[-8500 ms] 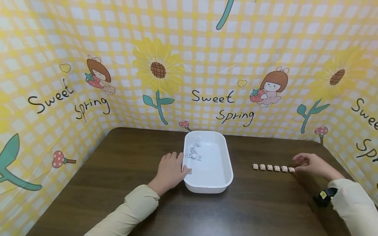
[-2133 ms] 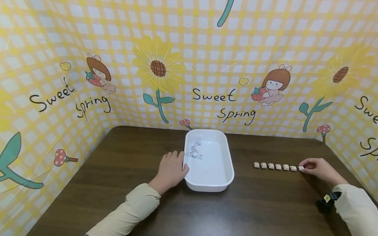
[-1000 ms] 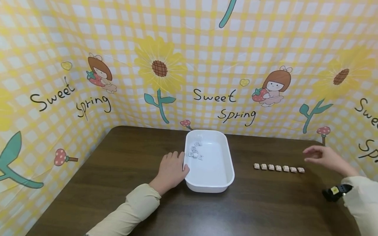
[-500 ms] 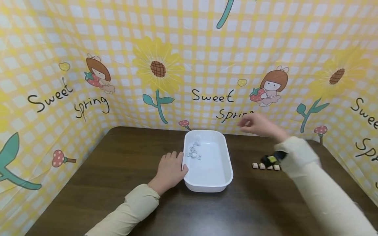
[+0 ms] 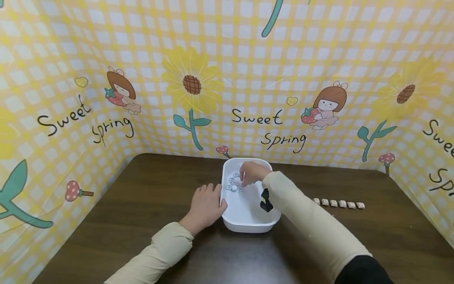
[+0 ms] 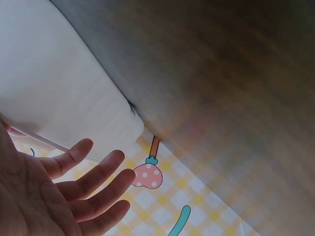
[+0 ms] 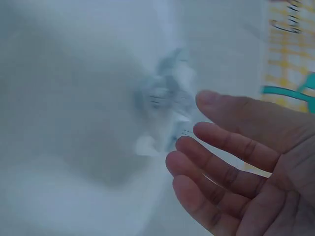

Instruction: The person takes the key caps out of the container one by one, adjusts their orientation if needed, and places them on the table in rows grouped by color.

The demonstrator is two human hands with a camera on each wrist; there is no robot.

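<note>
In the head view, my right hand (image 5: 252, 173) reaches down into a white rectangular basin (image 5: 250, 227), above a small cluster of white keycaps (image 5: 232, 185). Seen from the right wrist, the thumb and loosely bent fingers (image 7: 216, 147) stand apart with nothing between them, close to the blurred keycaps (image 7: 162, 101). My left hand (image 5: 205, 207) rests at the basin's left side, its thumb at the rim. From the left wrist, the relaxed, spread fingers (image 6: 98, 182) show beside the basin's outer wall (image 6: 74, 88).
A row of pale keycaps (image 5: 342, 204) lies on the dark wooden table (image 5: 397, 225) right of the basin, its left end hidden by the right sleeve (image 5: 308, 221). A yellow checked cloth (image 5: 248, 75) hangs behind and beside the table.
My right hand let go of a keycap at the row's right end, then moved left into the basin. A keycap formerly by my left thumb is gone. The left hand stays put.
</note>
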